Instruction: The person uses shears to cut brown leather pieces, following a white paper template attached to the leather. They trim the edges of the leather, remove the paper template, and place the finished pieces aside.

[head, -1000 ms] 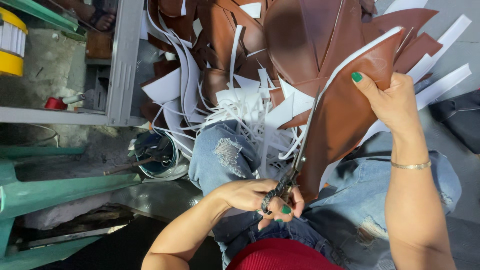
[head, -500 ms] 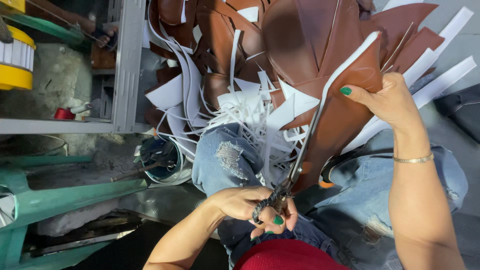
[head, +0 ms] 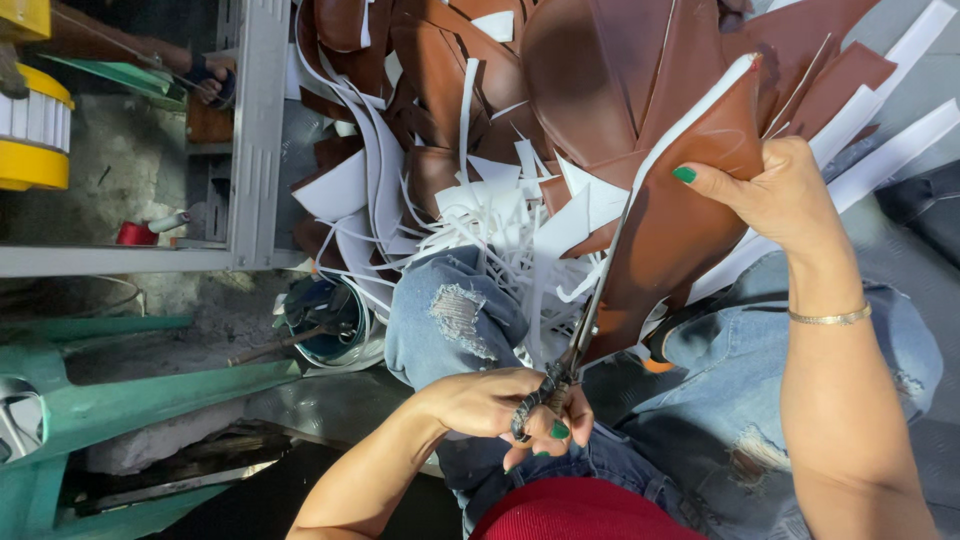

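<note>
My left hand (head: 500,405) grips dark metal scissors (head: 580,335) low in the middle of the view, above my lap. The blades point up along the white-backed edge of a brown leather piece (head: 680,230). My right hand (head: 775,195) pinches the upper corner of that piece, thumb on top, and holds it taut. A thin bracelet (head: 830,317) circles that wrist. Both hands have green nails. My knees in torn blue jeans (head: 455,315) lie under the work.
A heap of brown leather pieces and white trimmed strips (head: 480,170) lies ahead of my knees. A grey metal frame (head: 255,150) and a yellow spool (head: 30,130) are at the left, a green metal stand (head: 120,395) lower left. A small pot (head: 325,325) sits beside my knee.
The scissors have worked a little further up the edge of the leather piece. My right hand has kept its hold on the corner, and the view has shifted slightly.
</note>
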